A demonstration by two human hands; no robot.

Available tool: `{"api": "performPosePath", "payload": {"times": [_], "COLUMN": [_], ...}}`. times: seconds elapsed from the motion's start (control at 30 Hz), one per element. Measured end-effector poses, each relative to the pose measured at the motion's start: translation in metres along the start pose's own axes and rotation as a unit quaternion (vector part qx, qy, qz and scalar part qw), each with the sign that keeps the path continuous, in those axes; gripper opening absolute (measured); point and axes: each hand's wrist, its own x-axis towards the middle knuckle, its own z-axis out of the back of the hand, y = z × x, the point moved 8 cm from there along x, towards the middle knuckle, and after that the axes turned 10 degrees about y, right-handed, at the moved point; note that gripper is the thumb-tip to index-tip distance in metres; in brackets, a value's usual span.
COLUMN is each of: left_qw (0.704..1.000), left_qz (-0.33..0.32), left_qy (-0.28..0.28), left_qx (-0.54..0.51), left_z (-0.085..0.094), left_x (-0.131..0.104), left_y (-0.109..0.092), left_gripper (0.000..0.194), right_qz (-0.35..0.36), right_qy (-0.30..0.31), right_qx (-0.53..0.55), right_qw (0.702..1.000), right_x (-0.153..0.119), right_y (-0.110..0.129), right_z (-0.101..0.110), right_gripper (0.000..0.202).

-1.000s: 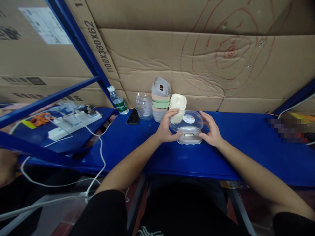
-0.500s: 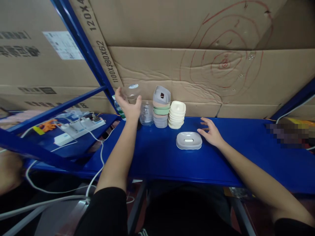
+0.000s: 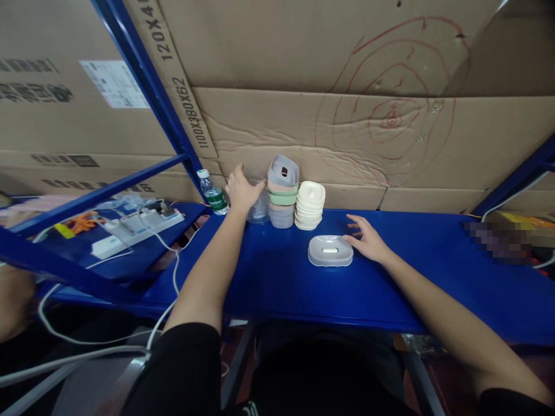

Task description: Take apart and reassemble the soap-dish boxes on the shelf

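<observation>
My left hand (image 3: 245,189) is curved round a clear plastic container (image 3: 256,171), thumb and fingers on either side. The clear container sits at the top of other clear containers (image 3: 259,211) on the blue table, partly hidden by the hand. Just right of it rises a stack of grey, pink and green soap-dish-like trays (image 3: 282,199), its slotted grey top piece tilted. Beside that stands a stack of cream lids or trays (image 3: 309,207). My right hand (image 3: 368,240) is open, fingers spread, its thumb at the right rim of a grey slotted soap dish (image 3: 330,251).
A water bottle (image 3: 213,193) with a green label stands left of my left hand. Blue frame bars (image 3: 143,75) and a power strip (image 3: 139,231) with white cables lie to the left. Cardboard (image 3: 277,115) backs the table (image 3: 295,289). Another person's arm (image 3: 15,300) shows at far left.
My left hand has lowered the clear container and moved right, onto the other clear containers, uncovering the bottle. My right hand has come slightly closer to the grey soap dish.
</observation>
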Motion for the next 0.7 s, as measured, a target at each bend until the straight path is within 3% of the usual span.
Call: {"api": "performPosePath", "payload": {"times": [0.27,0.47,0.53,0.6,0.7], "left_qw": [0.998,0.998,0.999,0.996,0.972], "left_qz": [-0.004,-0.023,-0.029,-0.043,-0.107], "left_qy": [0.053,0.061,0.029,-0.039,-0.159], "left_qx": [0.016,-0.003,-0.031,-0.069,-0.135], "left_z": [-0.013,-0.018,-0.013,-0.001,0.020], "left_x": [0.000,0.002,0.000,-0.009,-0.045], "left_y": [0.007,0.012,0.013,0.012,-0.001], "left_gripper": [0.078,0.065,0.061,0.055,0.040], "right_qz": [-0.011,-0.020,-0.018,-0.005,0.018], "right_qy": [0.031,0.051,0.067,0.099,0.161], "right_qx": [0.000,0.008,0.015,0.015,-0.019], "right_qw": [0.999,0.998,0.997,0.995,0.987], "right_x": [0.000,-0.001,-0.001,-0.001,-0.002], "right_y": [0.002,0.002,0.001,0.003,0.007], "right_z": [-0.005,-0.008,-0.010,-0.014,-0.023], "right_gripper": [0.072,0.070,0.072,0.077,0.092]}}
